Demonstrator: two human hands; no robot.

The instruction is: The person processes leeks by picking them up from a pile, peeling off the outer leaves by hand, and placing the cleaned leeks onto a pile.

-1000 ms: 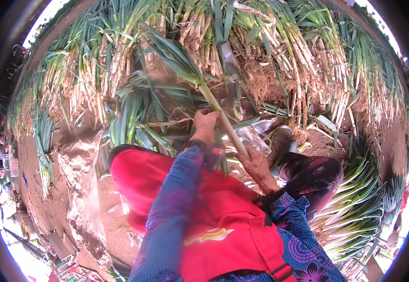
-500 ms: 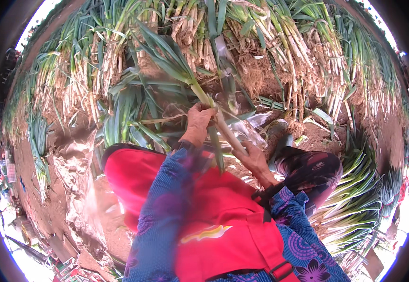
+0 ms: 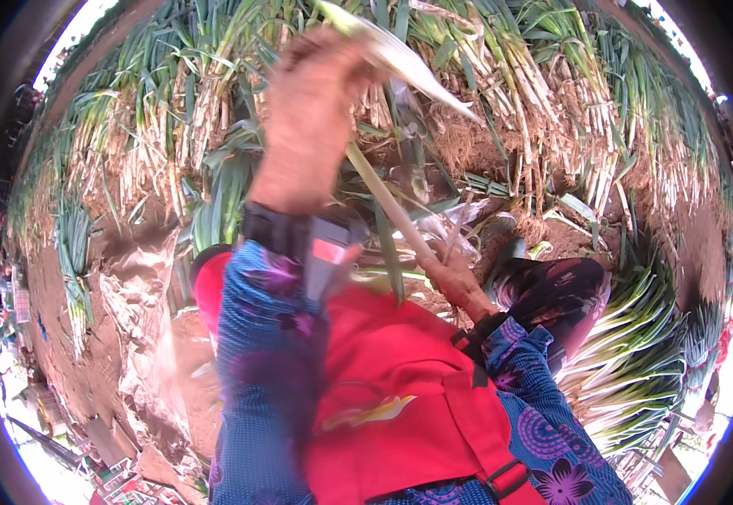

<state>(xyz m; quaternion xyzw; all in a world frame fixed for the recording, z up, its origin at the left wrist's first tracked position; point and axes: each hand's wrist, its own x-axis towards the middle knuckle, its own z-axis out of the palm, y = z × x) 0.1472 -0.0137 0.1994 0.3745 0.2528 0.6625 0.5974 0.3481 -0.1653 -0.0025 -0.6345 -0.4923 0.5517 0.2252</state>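
A long green onion (image 3: 390,204) slants across in front of me, its pale stalk running up and to the left. My right hand (image 3: 456,279) is closed around its lower end, beside my right knee. Raised high and blurred by motion, my left hand (image 3: 309,118) grips a whitish-green strip of onion skin (image 3: 408,63). That strip trails from the fingers toward the right. The raised hand and wrist hide part of the stalk's leafy top. Green leaves and dry peelings (image 3: 446,227) lie on the ground around the stalk.
Unpeeled green onions (image 3: 543,93) with dirty roots lie in a wide arc ahead. Pale, clean-stalked onions (image 3: 636,353) are heaped right of my knee. Cut green leaves (image 3: 230,189) lie left of centre, near a crumpled sack (image 3: 141,311). A small onion bunch (image 3: 71,261) lies far left.
My left hand has swung up from the stalk, and a pale strip of skin is now in it. My right hand has stayed on the lower end of the onion.
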